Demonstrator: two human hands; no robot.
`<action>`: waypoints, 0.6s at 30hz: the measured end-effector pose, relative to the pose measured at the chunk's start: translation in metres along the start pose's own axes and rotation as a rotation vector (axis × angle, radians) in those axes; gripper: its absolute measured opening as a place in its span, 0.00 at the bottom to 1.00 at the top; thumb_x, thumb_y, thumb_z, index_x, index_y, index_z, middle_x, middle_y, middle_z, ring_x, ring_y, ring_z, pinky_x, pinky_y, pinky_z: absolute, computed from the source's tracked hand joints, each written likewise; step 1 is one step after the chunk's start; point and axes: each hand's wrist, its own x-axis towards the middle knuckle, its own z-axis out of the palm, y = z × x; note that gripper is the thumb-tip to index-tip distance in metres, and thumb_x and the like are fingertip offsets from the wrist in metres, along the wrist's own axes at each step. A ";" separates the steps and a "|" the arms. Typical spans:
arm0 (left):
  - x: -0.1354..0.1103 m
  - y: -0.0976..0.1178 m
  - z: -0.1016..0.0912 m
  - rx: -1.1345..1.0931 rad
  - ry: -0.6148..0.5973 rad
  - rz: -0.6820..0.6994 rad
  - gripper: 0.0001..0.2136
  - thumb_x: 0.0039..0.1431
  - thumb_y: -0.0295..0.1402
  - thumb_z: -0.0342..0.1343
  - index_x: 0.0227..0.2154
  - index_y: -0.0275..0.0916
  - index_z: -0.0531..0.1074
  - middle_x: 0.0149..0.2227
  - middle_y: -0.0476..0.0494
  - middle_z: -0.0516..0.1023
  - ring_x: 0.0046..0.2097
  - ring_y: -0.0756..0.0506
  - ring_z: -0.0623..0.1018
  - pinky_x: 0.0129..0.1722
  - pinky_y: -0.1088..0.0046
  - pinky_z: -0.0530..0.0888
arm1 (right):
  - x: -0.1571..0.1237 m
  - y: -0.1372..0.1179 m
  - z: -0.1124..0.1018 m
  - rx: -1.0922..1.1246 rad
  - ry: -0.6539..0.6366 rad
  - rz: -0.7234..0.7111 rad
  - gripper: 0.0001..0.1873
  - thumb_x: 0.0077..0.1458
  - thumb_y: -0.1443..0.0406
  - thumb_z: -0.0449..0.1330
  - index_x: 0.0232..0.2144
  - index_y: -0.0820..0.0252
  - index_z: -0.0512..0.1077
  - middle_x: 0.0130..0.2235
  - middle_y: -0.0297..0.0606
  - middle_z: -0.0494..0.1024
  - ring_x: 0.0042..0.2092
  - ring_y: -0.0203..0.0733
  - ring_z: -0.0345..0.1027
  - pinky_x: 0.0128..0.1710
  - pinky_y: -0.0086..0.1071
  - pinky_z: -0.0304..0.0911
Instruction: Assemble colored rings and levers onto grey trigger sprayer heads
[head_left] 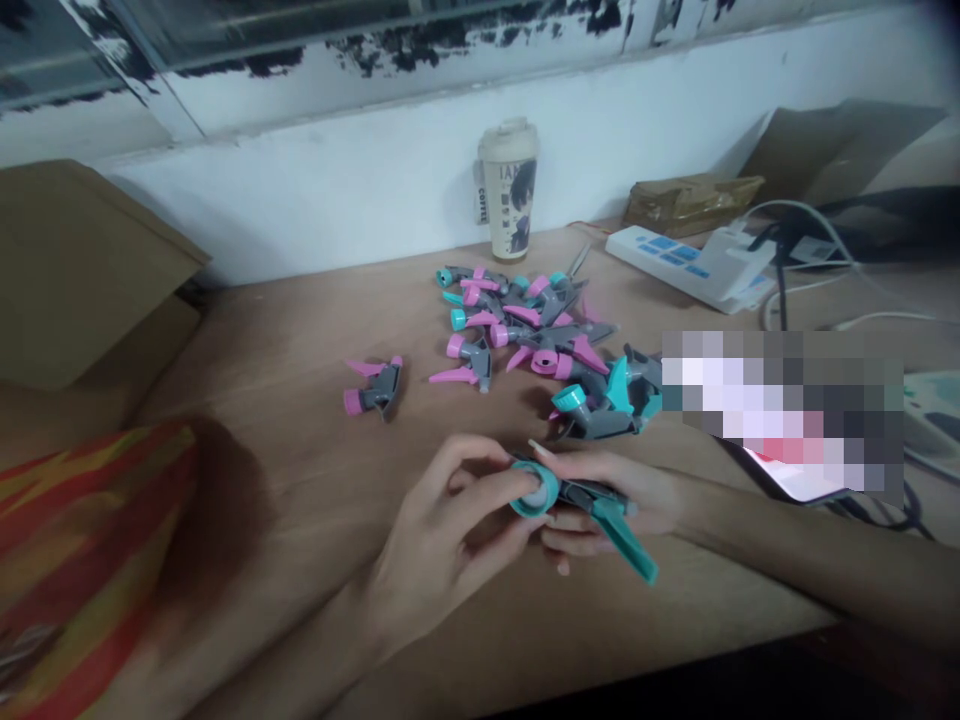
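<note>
In the head view, a white wall (337, 190) backs a brown table (285, 330), and a tall cream printed cup (510, 200) stands upright on it by the wall. To the right of the cup lies a white power strip with blue sockets (675, 260); a loose heap of pink, teal and grey plastic spray heads (555, 338) spreads in front of the cup, and a lone pink-and-grey spray head (385, 383) lies apart to the cup's front left.

On the person's side of the cup, past the heap, both hands share one teal-and-grey plastic spray head (585, 500). Its long axis runs from the round collar, almost straight in front of the cup, to the trigger, which slants rightward and toward the person. The left hand (442, 530) is nearer the collar: its grip is narrow, an index finger at the open mouth and the thumb by the lower rim. The right hand (641, 480) is nearer the body and trigger; its grip is closed around the grey body, thumb above, fingers beneath.

The held piece has a ribbed-looking teal collar with its pale inside facing up toward the camera, a dark grey body and a long, flat teal trigger. Whether the fingertip presses on the pale inside cannot be told.
</note>
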 end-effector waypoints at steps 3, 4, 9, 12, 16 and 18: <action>0.002 -0.002 -0.002 -0.012 -0.037 -0.020 0.12 0.53 0.23 0.56 0.40 0.40 0.68 0.39 0.45 0.67 0.38 0.50 0.73 0.35 0.75 0.74 | 0.000 0.000 0.000 0.000 0.025 0.015 0.24 0.59 0.50 0.49 0.21 0.62 0.64 0.15 0.24 0.56 0.19 0.28 0.54 0.32 0.28 0.65; 0.003 -0.002 -0.003 -0.013 -0.043 -0.029 0.12 0.53 0.23 0.57 0.40 0.40 0.68 0.39 0.45 0.67 0.39 0.49 0.73 0.36 0.74 0.73 | 0.000 0.000 0.000 -0.007 0.024 0.013 0.25 0.59 0.50 0.48 0.21 0.62 0.64 0.14 0.24 0.56 0.19 0.28 0.54 0.33 0.29 0.65; 0.004 -0.002 -0.004 0.005 -0.061 -0.020 0.11 0.54 0.24 0.56 0.40 0.40 0.67 0.39 0.46 0.67 0.38 0.50 0.73 0.36 0.76 0.73 | -0.001 0.001 0.000 -0.019 0.002 -0.002 0.25 0.61 0.50 0.46 0.22 0.62 0.65 0.15 0.24 0.56 0.19 0.28 0.54 0.33 0.29 0.66; 0.002 -0.001 -0.003 0.037 -0.066 0.016 0.11 0.55 0.25 0.55 0.41 0.40 0.67 0.40 0.45 0.67 0.37 0.51 0.74 0.35 0.77 0.73 | -0.001 0.002 0.000 -0.015 0.011 0.000 0.25 0.60 0.50 0.46 0.22 0.63 0.65 0.15 0.24 0.57 0.19 0.28 0.55 0.32 0.29 0.66; 0.003 0.001 -0.002 0.059 -0.056 0.026 0.11 0.55 0.25 0.56 0.42 0.39 0.67 0.40 0.45 0.69 0.38 0.50 0.74 0.36 0.77 0.73 | 0.000 0.002 0.000 0.006 0.041 0.006 0.28 0.60 0.49 0.45 0.20 0.63 0.65 0.15 0.24 0.58 0.19 0.28 0.56 0.33 0.29 0.67; 0.004 0.002 -0.002 0.027 -0.072 0.019 0.12 0.55 0.25 0.56 0.43 0.39 0.68 0.41 0.44 0.69 0.39 0.50 0.74 0.38 0.76 0.74 | 0.000 0.001 0.001 0.004 0.034 0.007 0.31 0.60 0.47 0.43 0.17 0.62 0.64 0.13 0.25 0.58 0.18 0.28 0.55 0.33 0.29 0.67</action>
